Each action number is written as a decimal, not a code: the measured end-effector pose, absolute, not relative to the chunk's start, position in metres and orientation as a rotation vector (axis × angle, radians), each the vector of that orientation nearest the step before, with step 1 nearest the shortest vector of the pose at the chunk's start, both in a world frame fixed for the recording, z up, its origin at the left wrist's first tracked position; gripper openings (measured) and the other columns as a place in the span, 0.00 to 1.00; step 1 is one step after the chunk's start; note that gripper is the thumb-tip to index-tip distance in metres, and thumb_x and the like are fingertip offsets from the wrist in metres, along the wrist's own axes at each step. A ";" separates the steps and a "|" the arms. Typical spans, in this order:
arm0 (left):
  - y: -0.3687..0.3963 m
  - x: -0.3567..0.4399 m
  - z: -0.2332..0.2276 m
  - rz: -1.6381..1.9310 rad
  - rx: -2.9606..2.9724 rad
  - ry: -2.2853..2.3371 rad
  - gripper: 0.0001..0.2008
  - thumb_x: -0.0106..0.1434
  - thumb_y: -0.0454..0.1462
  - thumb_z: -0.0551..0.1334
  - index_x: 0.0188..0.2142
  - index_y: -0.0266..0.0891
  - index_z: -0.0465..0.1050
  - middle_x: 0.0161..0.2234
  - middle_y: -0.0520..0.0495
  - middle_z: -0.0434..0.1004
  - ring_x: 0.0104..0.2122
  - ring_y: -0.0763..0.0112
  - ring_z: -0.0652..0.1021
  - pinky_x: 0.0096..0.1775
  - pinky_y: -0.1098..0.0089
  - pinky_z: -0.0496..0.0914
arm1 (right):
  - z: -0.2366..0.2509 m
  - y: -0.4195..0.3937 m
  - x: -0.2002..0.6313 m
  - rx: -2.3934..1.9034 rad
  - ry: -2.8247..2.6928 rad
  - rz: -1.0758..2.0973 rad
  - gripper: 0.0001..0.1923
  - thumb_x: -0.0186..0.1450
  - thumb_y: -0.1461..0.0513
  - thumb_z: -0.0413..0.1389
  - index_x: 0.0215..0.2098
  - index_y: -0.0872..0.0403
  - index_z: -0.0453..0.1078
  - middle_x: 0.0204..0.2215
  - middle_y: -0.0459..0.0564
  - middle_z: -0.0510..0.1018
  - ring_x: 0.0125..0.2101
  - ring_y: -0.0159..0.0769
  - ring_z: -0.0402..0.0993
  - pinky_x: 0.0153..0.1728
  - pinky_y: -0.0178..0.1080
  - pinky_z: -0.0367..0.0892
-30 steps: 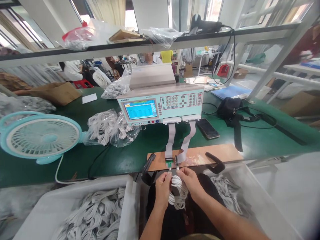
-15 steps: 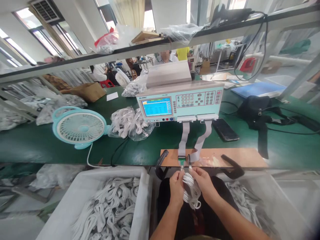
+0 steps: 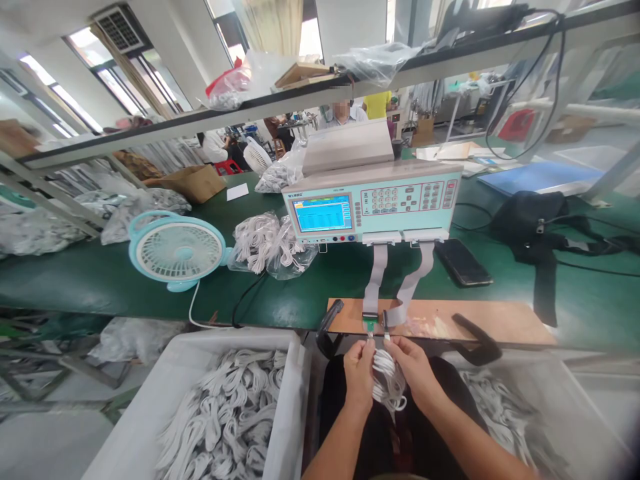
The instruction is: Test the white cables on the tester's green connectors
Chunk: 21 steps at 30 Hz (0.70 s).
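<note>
A coiled white cable [image 3: 389, 381] hangs between my two hands, over my lap. My left hand [image 3: 359, 368] is closed on one end of it, at the small green circuit board [image 3: 370, 325] on the wooden strip's front edge. With fingers pinched, my right hand [image 3: 409, 360] grips the other end, at the second connector [image 3: 385, 320]. Whether the plugs are fully seated is hidden by my fingertips. Two grey ribbon cables [image 3: 376, 280] run from these connectors up to the tester [image 3: 373, 207], whose blue screen [image 3: 324, 213] is lit.
White bins of coiled cables stand at left [image 3: 300, 353] and right [image 3: 565, 380]. Black clamps [image 3: 327, 333] hold the wooden strip [image 3: 425, 317]. A turquoise fan [image 3: 180, 250], bagged cables [image 3: 257, 243], a phone [image 3: 463, 262] and a black bag [image 3: 520, 223] lie on the green bench. Co-workers sit beyond.
The whole view has shifted slightly, so the scene sits further right. Both hands keep their grip on the cable ends at the connectors.
</note>
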<state>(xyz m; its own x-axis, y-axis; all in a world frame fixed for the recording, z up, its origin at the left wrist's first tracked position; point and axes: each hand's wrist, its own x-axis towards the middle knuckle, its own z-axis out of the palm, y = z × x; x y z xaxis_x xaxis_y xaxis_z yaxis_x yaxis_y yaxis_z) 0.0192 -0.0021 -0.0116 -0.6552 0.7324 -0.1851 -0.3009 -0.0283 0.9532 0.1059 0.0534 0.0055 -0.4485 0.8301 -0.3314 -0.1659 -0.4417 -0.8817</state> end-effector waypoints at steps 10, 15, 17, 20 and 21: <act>-0.002 0.022 -0.015 1.820 0.432 1.535 0.18 0.56 0.46 0.60 0.19 0.37 0.58 0.18 0.58 0.52 0.20 0.79 0.57 0.23 0.76 0.54 | 0.007 0.053 0.106 -1.054 -1.073 1.957 0.17 0.50 0.51 0.63 0.24 0.57 0.70 0.17 0.43 0.69 0.19 0.30 0.61 0.24 0.33 0.58; -0.001 0.023 -0.013 1.819 0.481 1.534 0.18 0.56 0.45 0.60 0.19 0.37 0.59 0.18 0.58 0.53 0.20 0.79 0.57 0.23 0.76 0.55 | 0.005 0.054 0.106 -1.039 -1.093 1.943 0.19 0.48 0.49 0.64 0.24 0.57 0.70 0.17 0.43 0.69 0.19 0.30 0.61 0.23 0.33 0.58; -0.001 0.024 -0.014 1.837 0.460 1.521 0.18 0.56 0.45 0.60 0.19 0.37 0.59 0.18 0.58 0.53 0.21 0.79 0.57 0.23 0.76 0.55 | 0.003 0.054 0.106 -1.043 -1.106 1.932 0.20 0.48 0.49 0.64 0.23 0.57 0.69 0.17 0.43 0.69 0.18 0.29 0.61 0.23 0.33 0.58; 0.001 0.026 -0.017 1.864 0.407 1.507 0.17 0.56 0.45 0.61 0.20 0.36 0.60 0.19 0.58 0.54 0.21 0.79 0.57 0.23 0.76 0.55 | 0.001 0.055 0.105 -1.034 -1.105 1.920 0.19 0.48 0.49 0.64 0.24 0.57 0.70 0.18 0.44 0.70 0.20 0.31 0.63 0.24 0.34 0.60; 0.001 0.027 -0.018 1.872 0.385 1.496 0.17 0.56 0.45 0.61 0.20 0.36 0.60 0.19 0.58 0.54 0.21 0.79 0.57 0.23 0.76 0.55 | 0.002 0.056 0.104 -1.031 -1.103 1.917 0.19 0.48 0.49 0.63 0.24 0.57 0.70 0.18 0.44 0.70 0.20 0.32 0.64 0.24 0.34 0.61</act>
<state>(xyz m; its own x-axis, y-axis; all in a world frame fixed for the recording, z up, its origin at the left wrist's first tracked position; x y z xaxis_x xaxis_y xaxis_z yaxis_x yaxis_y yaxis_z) 0.0269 0.0014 -0.0178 -0.7111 0.6772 -0.1890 -0.3335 -0.0883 0.9386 0.1041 0.0556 0.0015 -0.4492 0.8438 -0.2938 -0.1700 -0.4036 -0.8990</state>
